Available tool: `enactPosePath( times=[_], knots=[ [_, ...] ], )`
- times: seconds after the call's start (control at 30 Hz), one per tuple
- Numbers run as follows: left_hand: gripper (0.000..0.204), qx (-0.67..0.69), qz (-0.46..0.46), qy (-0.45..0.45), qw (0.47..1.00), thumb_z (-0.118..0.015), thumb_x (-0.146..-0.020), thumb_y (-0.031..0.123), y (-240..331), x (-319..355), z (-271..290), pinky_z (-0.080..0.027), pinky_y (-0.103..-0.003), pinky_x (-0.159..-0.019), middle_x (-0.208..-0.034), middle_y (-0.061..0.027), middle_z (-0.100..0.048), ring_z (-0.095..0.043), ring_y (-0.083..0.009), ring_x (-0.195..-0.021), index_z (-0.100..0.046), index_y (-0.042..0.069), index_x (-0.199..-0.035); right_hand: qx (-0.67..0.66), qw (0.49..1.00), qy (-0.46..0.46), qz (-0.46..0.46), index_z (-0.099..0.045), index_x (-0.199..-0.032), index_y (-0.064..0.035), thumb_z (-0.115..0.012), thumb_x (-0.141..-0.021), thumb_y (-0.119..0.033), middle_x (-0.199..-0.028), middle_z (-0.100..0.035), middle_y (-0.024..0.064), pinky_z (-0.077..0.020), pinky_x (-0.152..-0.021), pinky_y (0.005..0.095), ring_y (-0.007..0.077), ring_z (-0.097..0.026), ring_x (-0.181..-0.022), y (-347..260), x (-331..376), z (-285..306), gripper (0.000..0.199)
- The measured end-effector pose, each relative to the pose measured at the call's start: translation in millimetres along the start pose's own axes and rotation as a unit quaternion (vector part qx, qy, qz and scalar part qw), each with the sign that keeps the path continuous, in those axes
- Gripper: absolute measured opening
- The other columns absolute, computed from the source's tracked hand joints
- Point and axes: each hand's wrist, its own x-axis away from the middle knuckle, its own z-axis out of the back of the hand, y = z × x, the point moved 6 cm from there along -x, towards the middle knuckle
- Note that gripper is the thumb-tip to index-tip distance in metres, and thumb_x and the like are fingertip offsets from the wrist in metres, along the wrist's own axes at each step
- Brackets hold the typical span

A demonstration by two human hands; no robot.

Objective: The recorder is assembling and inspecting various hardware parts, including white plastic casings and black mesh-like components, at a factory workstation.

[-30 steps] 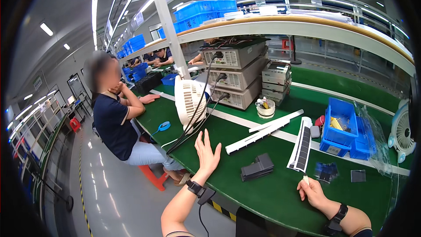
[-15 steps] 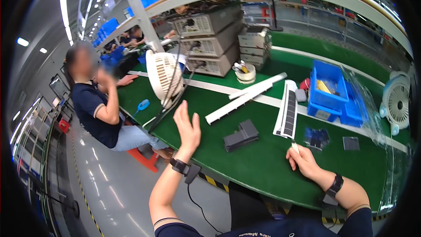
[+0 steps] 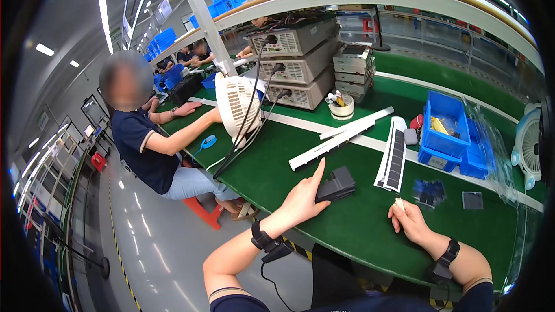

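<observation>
- Head view: the left hand (image 3: 300, 199) is reaching out, fingers extended and unclenched, its fingertips touching the stack of dark flat parts (image 3: 335, 184) lying on the green table (image 3: 358, 225) at about 11 o'clock of the wrist.
- The right hand (image 3: 409, 219) is pinching a small pale tool (image 3: 399, 201), whose tip is pointing toward 12 o'clock, at the long dark strip on its white tray (image 3: 393, 159).
- A blue bin (image 3: 442, 130) is sitting at 1 o'clock of the right hand; a white fan (image 3: 237, 104) is standing at 10 o'clock of the stack.
- Risk, as a judgement: the loosely stacked parts could be sliding apart under a sideways push from the flat fingers, and the tool tip may be scratching the strip.
</observation>
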Motion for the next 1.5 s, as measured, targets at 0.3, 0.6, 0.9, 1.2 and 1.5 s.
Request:
enactPosePath(
  times=[0.3,0.6,0.9,1.2,1.5],
  knots=[
    [0.110,-0.041,-0.027,-0.105,0.993,-0.069,-0.060,0.009,5,-21,5,-0.048,-0.044,-0.066,-0.078,-0.0224,-0.059,-0.059,-0.0383,-0.073,0.001,0.011,-0.145,0.018,1.000,-0.004,0.013,-0.052,-0.082,-0.0040,-0.040,-0.098,-0.032,-0.054,-0.048,-0.0002,-0.0379,-0.048,0.0222,0.0069,-0.046,-0.049,-4,-2,-1,0.034],
    [0.108,0.021,-0.113,-0.203,0.972,-0.069,-0.062,0.002,48,8,-12,-0.049,-0.039,-0.075,-0.090,-0.0201,-0.063,-0.062,-0.0355,-0.084,-0.002,0.015,-0.146,-0.009,1.000,0.003,-0.017,-0.053,-0.088,-0.0044,-0.039,-0.098,-0.034,-0.067,-0.058,0.0021,-0.0351,-0.046,0.0188,0.0046,-0.042,-0.046,3,0,3,0.034],
    [0.112,-0.066,-0.255,-0.241,0.934,-0.072,-0.059,0.000,79,-2,-28,-0.050,-0.039,-0.070,-0.081,-0.0141,-0.058,-0.058,-0.0302,-0.081,-0.005,0.019,-0.146,0.048,0.993,-0.040,-0.105,-0.057,-0.087,0.0007,-0.057,-0.088,-0.042,-0.084,-0.061,0.0054,-0.0458,-0.046,0.0231,0.0075,-0.053,-0.060,4,-10,-11,0.043],
    [0.109,-0.159,-0.317,-0.221,0.909,-0.069,-0.052,-0.006,86,-24,-34,-0.048,-0.034,-0.071,-0.077,-0.0055,-0.058,-0.052,-0.0254,-0.080,-0.015,0.014,-0.145,-0.099,0.983,0.007,-0.157,-0.054,-0.100,0.0032,-0.067,-0.084,-0.025,-0.106,-0.060,0.0096,-0.0505,-0.050,0.0222,0.0074,-0.055,-0.066,5,18,-24,0.035],
    [0.098,0.070,-0.021,-0.138,0.988,-0.066,-0.076,0.001,44,-17,14,-0.047,-0.036,-0.089,-0.123,-0.0172,-0.050,-0.053,-0.0271,-0.108,0.002,0.013,-0.146,-0.279,0.939,0.033,-0.197,-0.046,-0.078,-0.0066,-0.066,-0.083,-0.015,-0.108,-0.058,0.0105,-0.0534,-0.053,0.0248,0.0102,-0.058,-0.086,17,35,-33,0.023]
  ],
)
